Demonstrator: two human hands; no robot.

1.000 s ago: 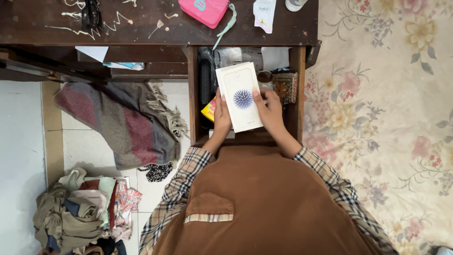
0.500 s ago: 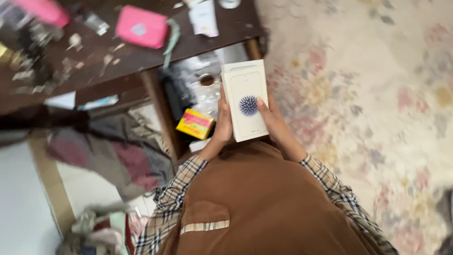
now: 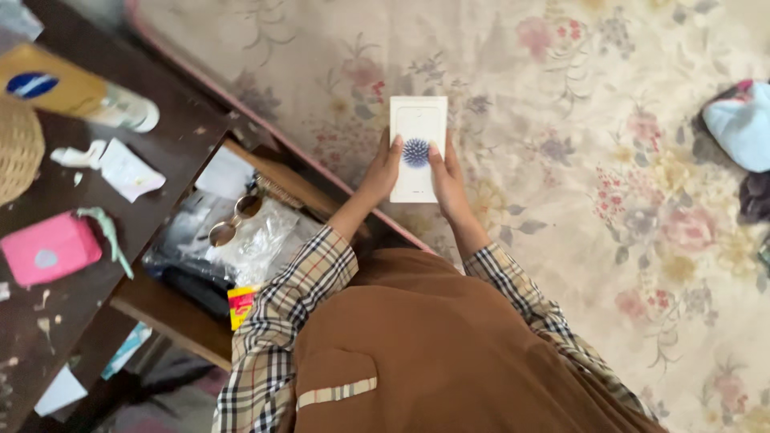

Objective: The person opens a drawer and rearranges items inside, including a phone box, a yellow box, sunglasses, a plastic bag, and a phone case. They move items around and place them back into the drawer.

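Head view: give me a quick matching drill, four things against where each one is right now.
Things:
1. white box
2. pink case
3. sunglasses
4. light blue cloth

Places:
A. in the open drawer, on clear plastic
B. on the dark desk top
C. held between the left hand and right hand over the floral bedspread
D. at the right edge, on the bedspread

Pairs: 1-C, 2-B, 3-A, 4-D

A cream floral carpet (image 3: 577, 160) lies beside a cluttered dark wooden desk (image 3: 172, 152).
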